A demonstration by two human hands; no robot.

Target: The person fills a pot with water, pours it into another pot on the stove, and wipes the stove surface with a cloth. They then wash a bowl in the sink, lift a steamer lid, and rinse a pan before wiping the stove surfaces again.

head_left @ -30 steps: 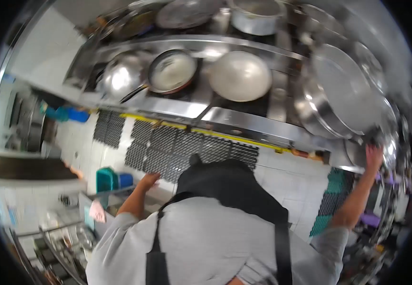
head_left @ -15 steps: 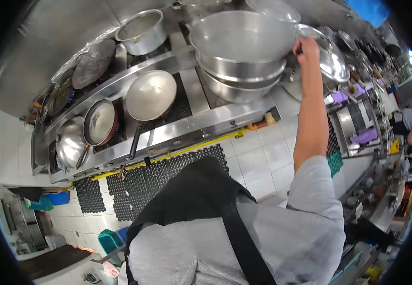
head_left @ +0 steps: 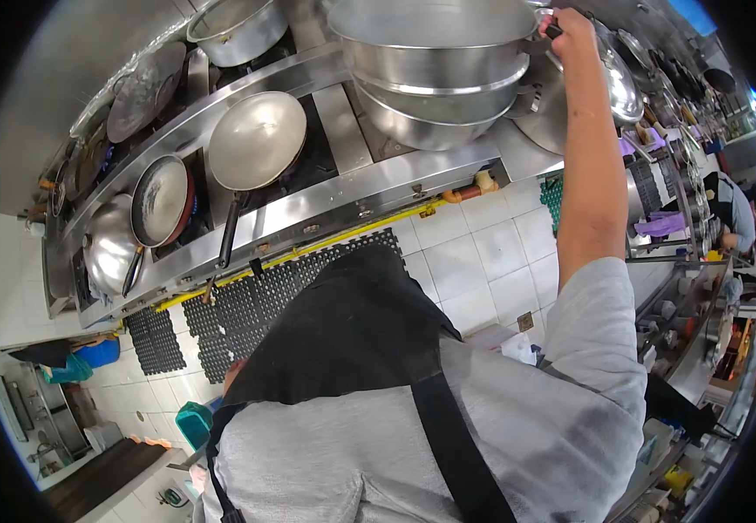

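My right hand [head_left: 570, 33] is closed around a black-gripped handle [head_left: 553, 30] at the right rim of a large metal steamer pot [head_left: 439, 63]. Beneath that tier sits a wide metal pot [head_left: 435, 131], with part of its inner wall showing between the two. A looped side handle juts from the stack below my hand. Just right of my wrist lies a shiny domed lid [head_left: 620, 87]. Of my left hand, only a small patch of skin [head_left: 232, 372] shows beside the black apron; its fingers are hidden.
On the stove [head_left: 343, 131] stand a wok [head_left: 258, 139], a frying pan [head_left: 162, 202], a domed cover [head_left: 112, 248] and a deep pot [head_left: 238, 33]. A yellow pipe [head_left: 308, 248] runs along its front. Black mats [head_left: 265, 305] lie on the floor. Another person [head_left: 731, 209] is at far right.
My view has shifted, so the stove appears higher and further left. My right hand remains on the handle. The gap between upper tier and lower pot looks wider. A patch of skin now shows beside the apron.
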